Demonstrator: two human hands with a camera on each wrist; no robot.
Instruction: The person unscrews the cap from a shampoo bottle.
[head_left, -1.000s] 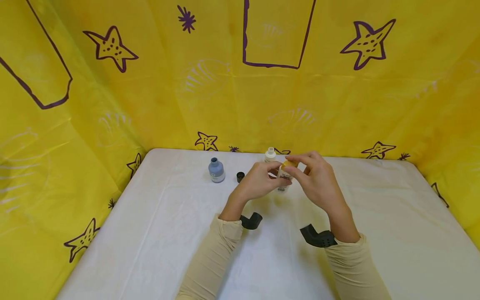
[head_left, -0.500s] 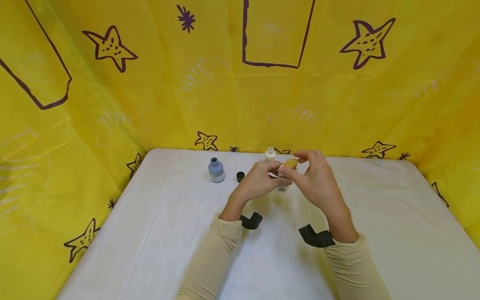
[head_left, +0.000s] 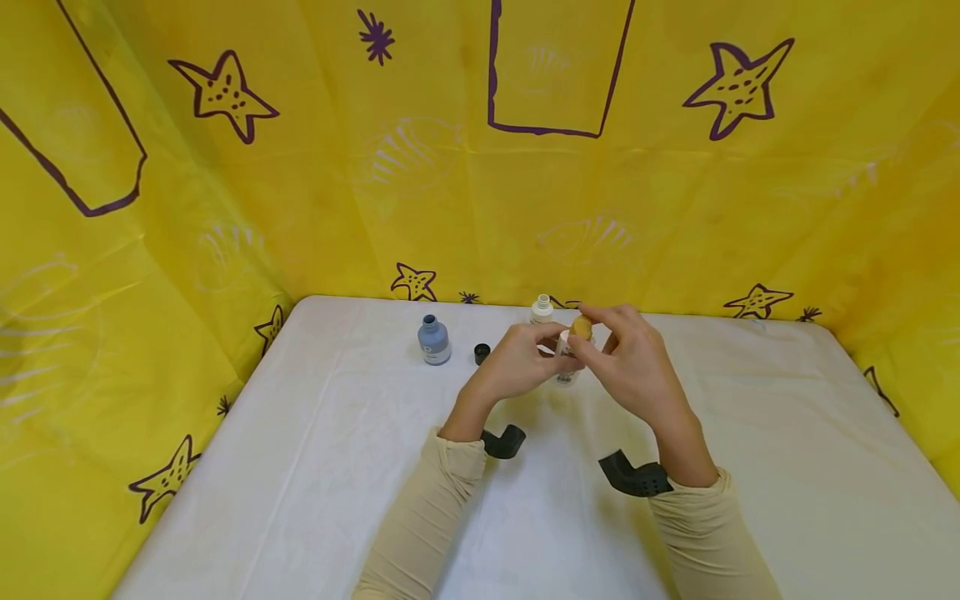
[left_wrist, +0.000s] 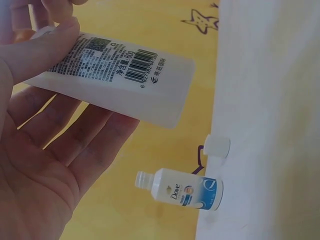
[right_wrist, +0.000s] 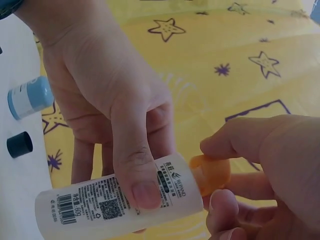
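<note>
My left hand [head_left: 517, 362] holds a white squeeze bottle with a printed label and barcode [right_wrist: 90, 205], thumb on one side and fingers on the other. In the right wrist view the bottle lies tilted, its neck end toward my right hand [head_left: 633, 358]. That hand pinches the orange cap [right_wrist: 215, 172] at the neck between thumb and fingers. A paler part shows between cap and bottle; whether the cap is still on the thread I cannot tell. Both hands are above the table, and the left one partly hides the bottle in the head view.
An uncapped blue bottle [head_left: 433, 340] stands left on the white-covered table [head_left: 300, 467], near a black cap [head_left: 482, 354]. Behind my hands stands an uncapped white Dove bottle [left_wrist: 185, 189], with a white cap [left_wrist: 217, 146] beside it. A yellow patterned cloth [head_left: 465, 200] hangs behind the table.
My right forefinger was on the cap, then lifted away from it, and now is back on it. The cap sits at a different tilt. My left hand holds the bottle in about the same place.
</note>
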